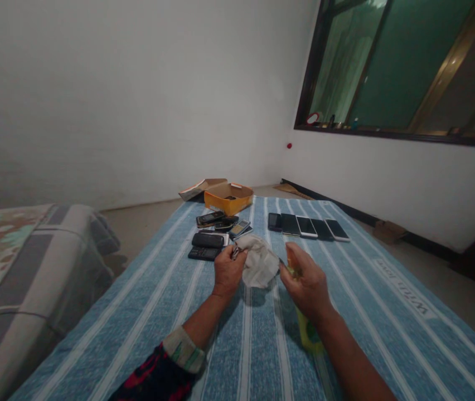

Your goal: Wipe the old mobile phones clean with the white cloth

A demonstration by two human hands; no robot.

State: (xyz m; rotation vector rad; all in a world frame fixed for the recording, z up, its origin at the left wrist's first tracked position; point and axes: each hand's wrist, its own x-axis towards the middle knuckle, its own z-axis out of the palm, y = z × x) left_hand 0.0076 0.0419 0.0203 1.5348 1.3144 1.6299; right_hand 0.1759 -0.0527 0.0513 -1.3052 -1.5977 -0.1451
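Observation:
My left hand grips a crumpled whitish cloth above the striped bed cover, fingers closed on its left edge. To the right of the cloth, my right hand is closed around what looks like a spray bottle, with a yellow-green part and a clear lower part showing below the hand. Its orange-yellow top shows between thumb and fingers, near the cloth's right edge; the rest is hidden by my hand and forearm. Just beyond my left hand lie a black keypad phone and a dark phone or case.
More old phones are piled at the left. Several smartphones lie in a row at the right. An open yellow box stands at the far end beside its lid. A bed is at the left.

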